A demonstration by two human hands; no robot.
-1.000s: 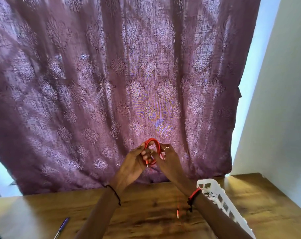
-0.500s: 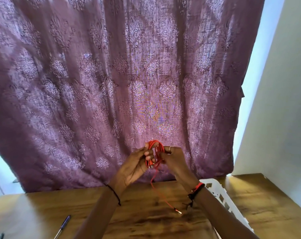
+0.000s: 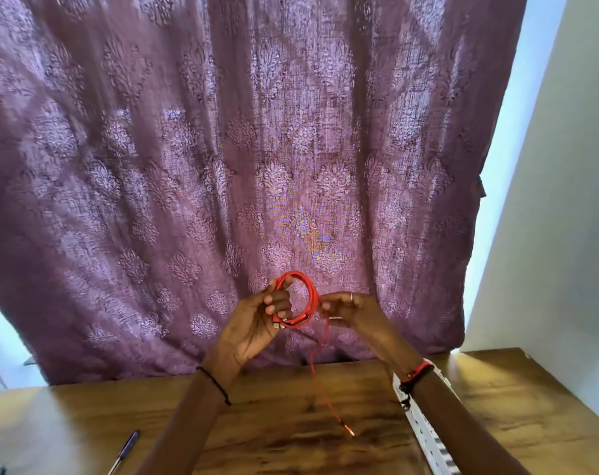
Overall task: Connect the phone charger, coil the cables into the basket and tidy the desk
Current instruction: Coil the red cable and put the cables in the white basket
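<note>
Presently, an itemised count.

1. Your left hand (image 3: 257, 323) is gripping the red cable (image 3: 305, 289). Its fingers (image 3: 274, 303) are curling round the near side of a round, glossy coil of several loops, held upright above the surface (image 3: 284, 443).
2. Your right hand (image 3: 353, 313) is pinching the strand just where it leaves the coil. The fingers are bent, and a thin ring (image 3: 351, 297) is showing on one.
3. The loose tail (image 3: 320, 382), thin and wavy, is hanging slack below that pinch. Its small metal-tipped plug (image 3: 349, 430) is ending low over the wood; whether they touch is unclear.
4. The white plastic basket (image 3: 425, 430), with a slotted wall, is standing beside your right forearm, partly hidden by it.
5. A purple pen (image 3: 125, 449), slim, is lying on the grainy brown wood at the left.
6. A mauve curtain (image 3: 222, 166), woven in a damask pattern, is hanging behind.
</note>
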